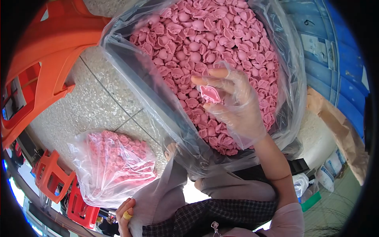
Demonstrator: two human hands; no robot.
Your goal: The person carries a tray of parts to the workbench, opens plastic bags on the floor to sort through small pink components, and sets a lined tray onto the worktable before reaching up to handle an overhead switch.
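Note:
My right hand (237,100), in a thin clear plastic glove, is raised over a big plastic-lined bin (158,100). Thumb and fingers pinch a small pink shell-shaped piece (210,94), its hollow side facing up. Below it, the bin is heaped with many similar pink pieces (197,47), some cupped and some showing rounded backs. My left hand (125,217) lies on my leg at the lower left, its fingers stretched over the grey trouser cloth. A yellow band (127,215) circles one of its fingers. Nothing shows in that hand, though its palm is hidden.
A clear bag of pink pieces (118,162) sits on the speckled floor (98,87) to the left. Orange stools (55,39) stand beyond it. Blue containers (319,47) and brown paper (335,126) are on the right. The bin's loose liner (290,79) drapes over its rim.

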